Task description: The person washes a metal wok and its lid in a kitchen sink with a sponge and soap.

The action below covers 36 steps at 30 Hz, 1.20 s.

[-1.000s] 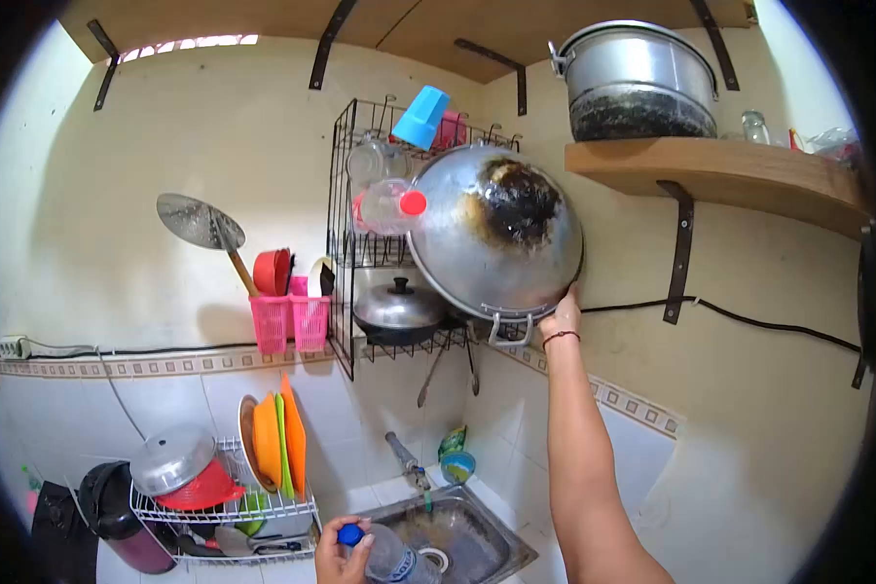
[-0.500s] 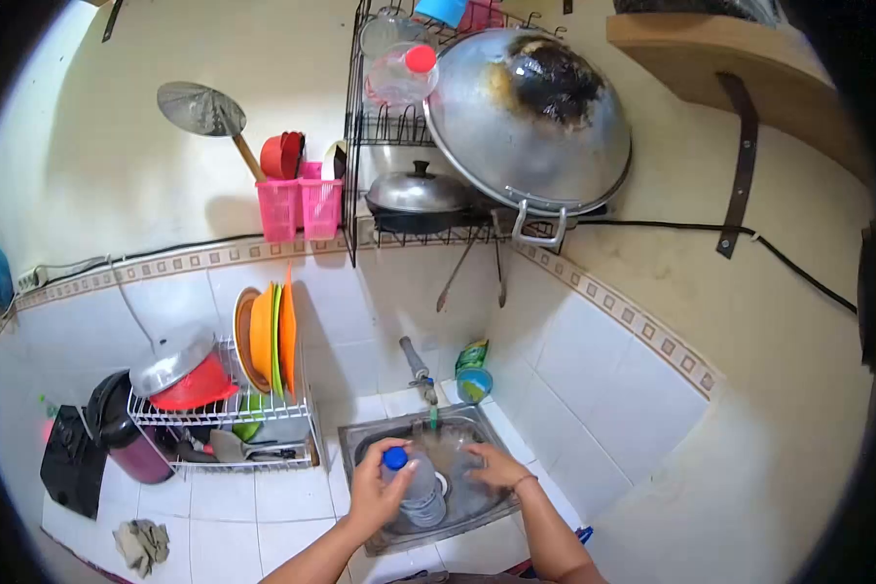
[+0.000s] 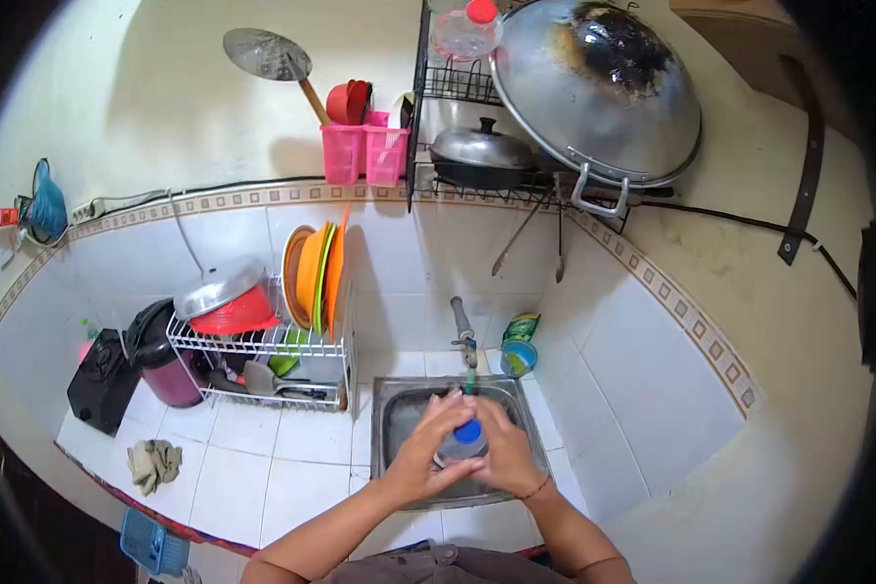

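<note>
A clear plastic bottle with a blue cap [image 3: 468, 431] stands over the metal sink [image 3: 391, 479], between both of my hands. My left hand [image 3: 430, 450] is curved round its left side, and my right hand [image 3: 508, 453] wraps the right side. The fingertips of both come close together beyond the cap. Most of the bottle's body is hidden by the hands. The tap [image 3: 468, 348], with a green end, is just behind them.
A white dish rack [image 3: 263, 341] with colourful plates stands left of the sink. A blue cup [image 3: 519, 358] sits behind the sink's right corner. A crumpled cloth [image 3: 154, 464] lies on the counter. A large wok [image 3: 603, 92] hangs above.
My right hand has moved from the right part of the sink onto the bottle. The view has shifted, so the sink and rack appear higher and the shelf further right.
</note>
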Motion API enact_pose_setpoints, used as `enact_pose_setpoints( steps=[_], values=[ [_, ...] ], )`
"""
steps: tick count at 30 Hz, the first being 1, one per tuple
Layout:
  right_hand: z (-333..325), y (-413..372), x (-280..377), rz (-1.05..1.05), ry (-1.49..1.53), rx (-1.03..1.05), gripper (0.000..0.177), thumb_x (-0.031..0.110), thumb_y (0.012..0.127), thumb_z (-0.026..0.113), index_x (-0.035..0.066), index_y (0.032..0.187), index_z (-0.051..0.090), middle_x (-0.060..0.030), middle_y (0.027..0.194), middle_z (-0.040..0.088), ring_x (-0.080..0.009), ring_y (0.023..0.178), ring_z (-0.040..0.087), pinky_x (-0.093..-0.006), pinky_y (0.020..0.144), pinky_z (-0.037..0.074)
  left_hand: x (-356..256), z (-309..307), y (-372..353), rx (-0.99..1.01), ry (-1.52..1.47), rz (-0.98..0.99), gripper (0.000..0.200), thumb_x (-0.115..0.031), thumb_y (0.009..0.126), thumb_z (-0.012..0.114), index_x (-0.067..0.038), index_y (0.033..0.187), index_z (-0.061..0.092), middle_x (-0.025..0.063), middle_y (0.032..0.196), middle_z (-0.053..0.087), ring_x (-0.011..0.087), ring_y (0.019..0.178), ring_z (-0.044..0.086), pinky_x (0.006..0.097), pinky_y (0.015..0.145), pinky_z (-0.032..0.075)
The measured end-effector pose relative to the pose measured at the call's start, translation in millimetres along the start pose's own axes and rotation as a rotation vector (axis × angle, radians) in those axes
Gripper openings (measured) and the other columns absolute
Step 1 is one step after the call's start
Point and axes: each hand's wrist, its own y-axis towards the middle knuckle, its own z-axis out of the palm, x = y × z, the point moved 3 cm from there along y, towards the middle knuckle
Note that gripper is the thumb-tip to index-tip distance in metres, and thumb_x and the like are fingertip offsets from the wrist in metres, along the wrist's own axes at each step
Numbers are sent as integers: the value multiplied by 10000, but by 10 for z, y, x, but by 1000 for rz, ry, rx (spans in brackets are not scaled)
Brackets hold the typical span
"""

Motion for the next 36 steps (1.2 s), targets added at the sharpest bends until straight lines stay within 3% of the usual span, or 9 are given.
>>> enact_pose_setpoints(
  steps=[3, 7, 9, 13, 17, 22, 28, 33, 36],
  values=[
    [-68, 58, -104, 29, -64, -130, 834, 402, 652, 810, 35, 1300, 436, -186, 1225, 523, -369, 1087, 556, -415, 879, 478, 37, -155, -210, -12, 117, -33, 771, -257, 806, 706, -54, 1422, 290, 214, 1466, 319, 373, 1390, 268, 510, 1130, 131],
    [27, -4, -560, 238, 273, -262, 686, 280, 689, 813, 9, 1211, 461, -176, 1109, 571, -300, 1003, 591, -382, 837, 473, 658, -108, -744, -3, 96, -510, 858, -275, 792, 733, 73, 1405, 244, 286, 1410, 359, 387, 1327, 358, 392, 1094, 291],
    [111, -95, -658, 365, 405, -233, 645, 238, 726, 798, 11, 1221, 452, -142, 1084, 592, -263, 985, 602, -358, 848, 477, 842, -9, -966, 80, 150, -538, 943, -291, 733, 790, 71, 1409, 240, 289, 1405, 363, 385, 1326, 359, 403, 1094, 296],
    [356, -308, -557, 325, 649, -127, 725, 274, 716, 811, 14, 1274, 426, -142, 1162, 569, -245, 1085, 565, -344, 896, 464, 955, 217, -1118, 130, 118, -560, 1066, -303, 617, 871, 41, 1415, 255, 290, 1368, 406, 394, 1297, 392, 421, 1086, 314],
    [239, -374, -386, 200, 397, -8, 740, 344, 737, 792, 21, 1305, 444, -141, 1212, 520, -229, 1140, 510, -330, 881, 463, 976, 327, -1174, 158, 166, -491, 970, -217, 583, 869, 26, 1359, 340, 251, 1286, 488, 408, 1199, 474, 432, 1029, 372],
    [31, -400, 7, 264, 135, -105, 450, 205, 816, 724, 38, 1195, 547, -97, 991, 526, -181, 843, 542, -285, 699, 466, 1037, 359, -1331, 168, 136, -429, 925, -175, 570, 862, 0, 1336, 374, 236, 1264, 503, 409, 1178, 485, 437, 1015, 385],
    [198, -177, 227, 263, 109, -57, 284, 125, 809, 707, 34, 1049, 585, -62, 914, 505, -150, 695, 493, -249, 613, 415, 1150, 193, -1537, 248, 196, -548, 1101, -192, 600, 865, -1, 1442, 182, 271, 1447, 298, 429, 1359, 276, 454, 1115, 260],
    [262, 227, 239, 149, -29, -90, 298, 152, 806, 693, 15, 1042, 572, -109, 871, 504, -191, 685, 507, -296, 627, 437, 1157, -442, -1797, 145, 157, -521, 1025, -172, 676, 813, 37, 1446, 168, 298, 1447, 280, 407, 1361, 280, 429, 1124, 246],
    [217, 431, 118, 207, -167, -62, 300, 160, 801, 678, 28, 1043, 559, -175, 928, 545, -363, 823, 568, -407, 724, 463, 1116, -1011, -2166, 64, 244, -600, 882, -117, 736, 754, 48, 1427, 231, 272, 1421, 338, 392, 1321, 349, 412, 1104, 285]
  ],
)
